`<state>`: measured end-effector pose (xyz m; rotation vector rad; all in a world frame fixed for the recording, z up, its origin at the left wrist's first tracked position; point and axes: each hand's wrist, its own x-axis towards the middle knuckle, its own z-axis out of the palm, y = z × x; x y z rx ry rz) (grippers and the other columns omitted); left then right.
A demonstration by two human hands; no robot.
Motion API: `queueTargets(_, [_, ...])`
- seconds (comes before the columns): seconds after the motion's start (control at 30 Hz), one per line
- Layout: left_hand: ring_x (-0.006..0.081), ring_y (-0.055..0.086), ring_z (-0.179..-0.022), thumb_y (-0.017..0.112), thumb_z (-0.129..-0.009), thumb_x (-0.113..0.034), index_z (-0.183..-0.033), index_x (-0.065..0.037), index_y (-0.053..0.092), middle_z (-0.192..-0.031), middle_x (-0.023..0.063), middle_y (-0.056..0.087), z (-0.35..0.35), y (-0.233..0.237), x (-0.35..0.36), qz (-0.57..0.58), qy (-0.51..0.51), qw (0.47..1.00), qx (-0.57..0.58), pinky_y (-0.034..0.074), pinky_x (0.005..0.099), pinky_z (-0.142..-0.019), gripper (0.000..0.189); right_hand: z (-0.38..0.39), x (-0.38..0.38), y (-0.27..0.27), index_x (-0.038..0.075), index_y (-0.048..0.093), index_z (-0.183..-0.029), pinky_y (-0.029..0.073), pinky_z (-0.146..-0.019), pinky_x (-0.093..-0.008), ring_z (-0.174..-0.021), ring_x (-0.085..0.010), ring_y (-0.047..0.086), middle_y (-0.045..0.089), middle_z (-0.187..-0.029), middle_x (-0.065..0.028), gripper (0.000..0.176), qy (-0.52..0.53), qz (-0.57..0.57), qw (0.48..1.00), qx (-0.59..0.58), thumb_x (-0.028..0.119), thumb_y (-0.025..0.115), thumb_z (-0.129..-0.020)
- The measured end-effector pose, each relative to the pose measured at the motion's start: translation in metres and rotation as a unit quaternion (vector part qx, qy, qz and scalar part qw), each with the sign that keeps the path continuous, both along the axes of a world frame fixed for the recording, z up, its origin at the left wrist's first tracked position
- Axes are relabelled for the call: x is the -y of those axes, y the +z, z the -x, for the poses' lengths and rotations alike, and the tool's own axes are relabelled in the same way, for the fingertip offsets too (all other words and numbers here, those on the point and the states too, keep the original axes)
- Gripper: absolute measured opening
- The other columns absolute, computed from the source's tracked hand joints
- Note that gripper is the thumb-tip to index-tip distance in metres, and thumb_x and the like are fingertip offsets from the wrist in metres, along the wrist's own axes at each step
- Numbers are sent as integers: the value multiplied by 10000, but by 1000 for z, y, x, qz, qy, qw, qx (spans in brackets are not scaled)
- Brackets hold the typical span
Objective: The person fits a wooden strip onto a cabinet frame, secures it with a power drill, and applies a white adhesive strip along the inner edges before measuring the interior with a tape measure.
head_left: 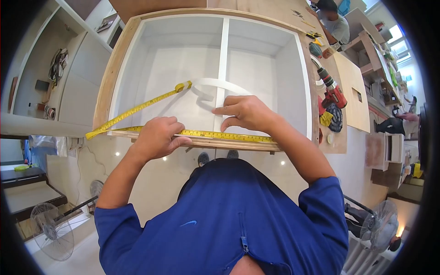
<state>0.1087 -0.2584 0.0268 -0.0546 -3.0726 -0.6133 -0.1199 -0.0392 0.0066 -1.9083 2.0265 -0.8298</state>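
Note:
A yellow measuring tape point(215, 134) runs along the front edge of a white-lined wooden cabinet box point(224, 50). It folds back at the left corner, and its other end lies rolled inside the box. My left hand point(158, 136) is closed on the tape at the front edge, fingers curled over it and thumb along it. Over the front of the divider, my right hand point(250, 113) has its index finger and thumb apart, with nothing visible between them. A curled white strip point(220, 83) arches across the divider just beyond my right hand.
A red cordless drill point(334, 94) lies right of the box, near a yellow-and-black bundle point(327, 118). At the upper right, a person point(337, 25) is by the worktable. Standing fans point(52, 231) flank me on both sides. An open cabinet point(41, 68) stands at left.

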Motion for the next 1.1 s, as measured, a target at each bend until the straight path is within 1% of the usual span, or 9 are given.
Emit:
queueTargets(0.1, [317,628,-754,771,-838,-504,-851,-71,670,-791,86,620,0,-8,0,14,-5,1000,-22,497,436,-699,445,4,5,7,162,795,-1126,522,-668,-383,-787,-221,636,620,-819,-18,433,36,3,999,-23,431,812,-787])
queueTargets(0.23, [291,606,-718,706,-851,-611,-808,-79,626,-762,74,582,0,-10,0,59,-38,996,-62,476,409,-667,540,9,12,2,161,802,-1086,513,-652,-373,-789,-196,620,572,-816,-4,421,71,24,997,-6,431,826,-764])
queueTargets(0.4, [266,563,-664,632,-833,-734,-776,-79,583,-720,62,524,1,-17,1,95,-65,989,-95,445,384,-622,659,10,14,-2,177,806,-1056,508,-627,-358,-765,-185,618,571,-811,7,392,63,20,998,-2,419,841,-750])
queueTargets(0.6, [243,560,-645,649,-814,-738,-732,-77,555,-690,55,509,2,-19,-4,104,-53,987,-112,436,369,-603,672,10,14,-5,175,806,-1037,503,-603,-353,-745,-184,615,570,-787,23,371,63,26,998,-2,400,851,-745])
queueTargets(0.7, [227,575,-634,651,-804,-748,-707,-89,571,-677,46,527,3,-19,-4,119,-54,984,-123,439,346,-604,671,10,16,-7,169,805,-1025,502,-595,-353,-739,-184,616,568,-773,21,369,61,31,998,4,396,857,-739])
queueTargets(0.83, [224,579,-635,660,-811,-735,-700,-88,570,-677,46,531,4,-21,-5,114,-55,985,-118,439,347,-603,662,9,16,-5,163,804,-1014,506,-596,-353,-735,-186,619,569,-769,16,362,60,53,997,6,383,866,-734])
queueTargets(0.93, [224,583,-636,671,-810,-727,-698,-88,571,-677,47,535,4,-19,-4,121,-53,984,-119,444,348,-603,657,6,13,-6,141,806,-1016,506,-588,-347,-684,-211,606,564,-750,-3,368,65,52,996,-9,279,907,-691])
queueTargets(1.03, [228,583,-635,685,-806,-721,-704,-85,574,-675,47,535,3,-20,-6,124,-53,985,-111,451,351,-603,654,8,19,-1,134,805,-1007,505,-586,-341,-684,-204,607,561,-739,-2,352,69,59,996,-6,280,902,-701])
queueTargets(1.1, [231,579,-631,695,-801,-719,-713,-83,577,-675,47,533,3,-21,-6,118,-50,987,-99,454,353,-602,653,5,12,-5,149,803,-1015,517,-615,-354,-737,-203,636,596,-775,8,348,62,39,997,-11,347,870,-737])
